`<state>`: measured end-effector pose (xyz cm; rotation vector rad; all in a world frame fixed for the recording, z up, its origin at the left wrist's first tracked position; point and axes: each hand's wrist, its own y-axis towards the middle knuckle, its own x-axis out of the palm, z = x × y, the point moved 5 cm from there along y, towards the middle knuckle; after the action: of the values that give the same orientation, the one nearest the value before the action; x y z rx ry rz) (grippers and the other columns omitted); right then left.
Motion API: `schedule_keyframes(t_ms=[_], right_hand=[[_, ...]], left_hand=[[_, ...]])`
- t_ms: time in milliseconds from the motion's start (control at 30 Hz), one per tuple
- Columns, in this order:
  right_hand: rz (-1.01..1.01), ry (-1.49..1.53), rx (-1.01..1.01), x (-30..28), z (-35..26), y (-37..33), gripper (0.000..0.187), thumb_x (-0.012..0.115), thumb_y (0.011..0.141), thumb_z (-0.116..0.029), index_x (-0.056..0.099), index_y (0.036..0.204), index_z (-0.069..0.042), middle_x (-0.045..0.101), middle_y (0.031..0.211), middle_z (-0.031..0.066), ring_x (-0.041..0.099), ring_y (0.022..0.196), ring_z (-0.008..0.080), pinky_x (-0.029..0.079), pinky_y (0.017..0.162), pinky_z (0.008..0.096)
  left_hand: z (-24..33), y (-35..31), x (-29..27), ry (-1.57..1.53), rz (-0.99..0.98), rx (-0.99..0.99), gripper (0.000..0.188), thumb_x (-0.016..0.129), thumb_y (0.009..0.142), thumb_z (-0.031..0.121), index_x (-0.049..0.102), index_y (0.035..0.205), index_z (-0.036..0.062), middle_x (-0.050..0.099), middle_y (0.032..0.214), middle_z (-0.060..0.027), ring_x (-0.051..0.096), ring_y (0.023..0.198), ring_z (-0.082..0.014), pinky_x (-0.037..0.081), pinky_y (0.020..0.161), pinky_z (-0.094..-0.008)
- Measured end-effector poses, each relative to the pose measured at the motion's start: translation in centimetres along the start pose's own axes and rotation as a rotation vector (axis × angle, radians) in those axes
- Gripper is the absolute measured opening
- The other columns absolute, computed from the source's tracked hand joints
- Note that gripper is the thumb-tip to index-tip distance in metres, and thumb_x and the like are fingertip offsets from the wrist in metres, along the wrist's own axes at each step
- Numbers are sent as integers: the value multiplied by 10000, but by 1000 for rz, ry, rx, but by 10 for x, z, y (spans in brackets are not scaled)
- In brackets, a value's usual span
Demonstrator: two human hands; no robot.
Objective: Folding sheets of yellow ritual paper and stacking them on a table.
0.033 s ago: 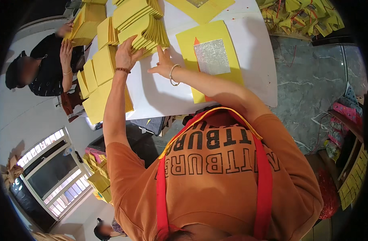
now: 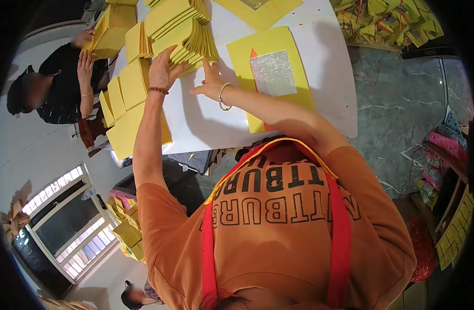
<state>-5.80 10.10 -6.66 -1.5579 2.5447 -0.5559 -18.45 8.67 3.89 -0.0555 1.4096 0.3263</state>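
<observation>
A fanned stack of folded yellow paper sheets (image 2: 193, 44) lies on the white table, its layered edges toward me. My left hand (image 2: 163, 75), with a dark bead bracelet, has index finger and thumb around the stack's near left corner. My right hand (image 2: 212, 85), wearing a pale bangle, is at the near right edge; its fingers are spread, a fingertip touches the sheets and the thumb points left. Right of it, a flat yellow sheet (image 2: 275, 111) bears a silver foil square (image 2: 274, 72) and an orange strip. The stack hides some left fingertips.
More yellow stacks (image 2: 128, 85) line the left side of the white table (image 2: 330, 67). Another yellow sheet (image 2: 270, 15) lies at the far edge. Across the left side, a co-worker (image 2: 61, 85) handles a yellow stack. Yellow paper pieces (image 2: 387, 20) are heaped far right.
</observation>
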Motion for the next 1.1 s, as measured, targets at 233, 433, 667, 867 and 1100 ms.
schedule_keyframes(t_ms=[233, 433, 667, 867, 1100], right_hand=[[47, 2, -123, -3, -2, 0, 1166, 757, 660, -268, -106, 1412, -46, -66, 1460, 244, 461, 1155, 318, 431, 935, 371], [30, 52, -281, -9, -15, -6, 1127, 743, 677, -239, -83, 1399, 18, -14, 1464, 243, 474, 1152, 287, 445, 917, 362], [-11, 190, -69, -18, -4, -10, 986, 725, 689, -179, 70, 1406, -6, 290, 1375, 224, 540, 1032, 260, 464, 849, 340], [336, 23, -134, -45, -13, -10, 756, 677, 700, -116, 264, 1325, -12, 287, 1348, 199, 554, 938, 258, 447, 854, 346], [341, -382, -450, -47, -41, -11, 781, 621, 727, -63, 215, 1388, -148, 179, 1390, 206, 525, 1019, 317, 462, 833, 361]], left_hand=[[3, 1, 1, -4, 2, -24, 527, 697, 703, 315, 537, 1170, 132, 604, 1053, -129, 572, 922, -300, 464, 784, -372], [-1, 1, 3, -46, 44, -29, 524, 699, 702, 316, 542, 1166, 130, 605, 1044, -129, 571, 923, -308, 464, 788, -379], [4, -5, 7, 171, 65, 98, 537, 711, 700, 359, 545, 1164, 148, 574, 1068, -91, 539, 948, -317, 456, 802, -405], [-9, -9, 0, 70, 14, 32, 595, 609, 756, 525, 534, 1227, 168, 533, 1185, -92, 482, 1062, -312, 402, 908, -398], [-18, 6, -4, -141, -128, -69, 494, 572, 812, 459, 566, 1196, 148, 566, 1152, -84, 493, 1045, -300, 397, 921, -371]])
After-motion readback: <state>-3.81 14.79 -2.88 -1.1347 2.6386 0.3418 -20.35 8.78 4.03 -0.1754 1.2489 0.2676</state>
